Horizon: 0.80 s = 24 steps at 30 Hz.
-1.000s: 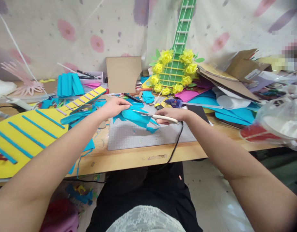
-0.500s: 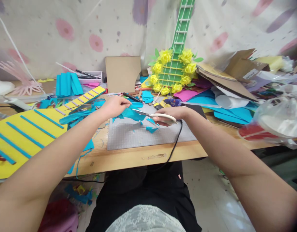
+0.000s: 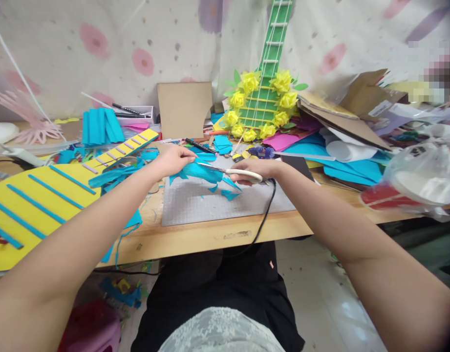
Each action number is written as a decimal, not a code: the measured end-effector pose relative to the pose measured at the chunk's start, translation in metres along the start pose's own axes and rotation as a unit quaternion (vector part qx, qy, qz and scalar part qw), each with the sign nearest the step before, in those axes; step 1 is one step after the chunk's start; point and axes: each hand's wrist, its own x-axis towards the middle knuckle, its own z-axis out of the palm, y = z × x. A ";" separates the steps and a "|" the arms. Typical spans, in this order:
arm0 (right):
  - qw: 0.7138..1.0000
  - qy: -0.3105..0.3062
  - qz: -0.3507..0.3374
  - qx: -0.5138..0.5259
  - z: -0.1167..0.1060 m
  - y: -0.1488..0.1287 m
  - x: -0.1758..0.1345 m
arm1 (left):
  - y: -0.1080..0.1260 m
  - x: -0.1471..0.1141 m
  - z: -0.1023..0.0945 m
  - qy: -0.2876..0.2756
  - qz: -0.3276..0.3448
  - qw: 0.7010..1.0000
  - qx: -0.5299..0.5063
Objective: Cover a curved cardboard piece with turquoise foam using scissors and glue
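Note:
My left hand (image 3: 176, 160) pinches a piece of blue crepe paper (image 3: 196, 171) between thumb and fingertips, above the grey cutting mat (image 3: 195, 210). In my right hand (image 3: 259, 168) is a pair of white-handled scissors (image 3: 248, 175), with my fingers through and around the handles. Their blades point left and lie against the blue paper, close to my left fingertips. How far apart the blades are is hard to make out. A small blue paper scrap (image 3: 230, 195) lies on the mat under the scissors.
A yellow guitar-shaped board (image 3: 37, 210) with blue strips lies left. Behind the mat stand a cardboard piece (image 3: 184, 110) and a green guitar shape (image 3: 270, 73) ringed with yellow paper flowers. Right are coloured sheets and a bagged red-and-white tub (image 3: 393, 193). A black cable (image 3: 263, 220) crosses the table edge.
My right hand and the scissors have shifted slightly left, and the blades now overlap the blue paper further. My left hand keeps its pinch in nearly the same place.

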 end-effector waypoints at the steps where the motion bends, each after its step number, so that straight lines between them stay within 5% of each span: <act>1: 1.000 0.000 0.002 0.003 -0.001 0.001 0.001 | -0.001 0.001 0.000 0.001 -0.003 1.000 -0.007; 12: 0.996 0.001 0.021 0.092 -0.012 0.015 0.022 | -0.009 0.012 -0.003 -0.003 -0.043 0.999 -0.024; 24: 1.000 0.000 0.011 0.019 -0.015 0.015 0.027 | -0.008 0.011 -0.009 -0.005 -0.039 0.999 -0.019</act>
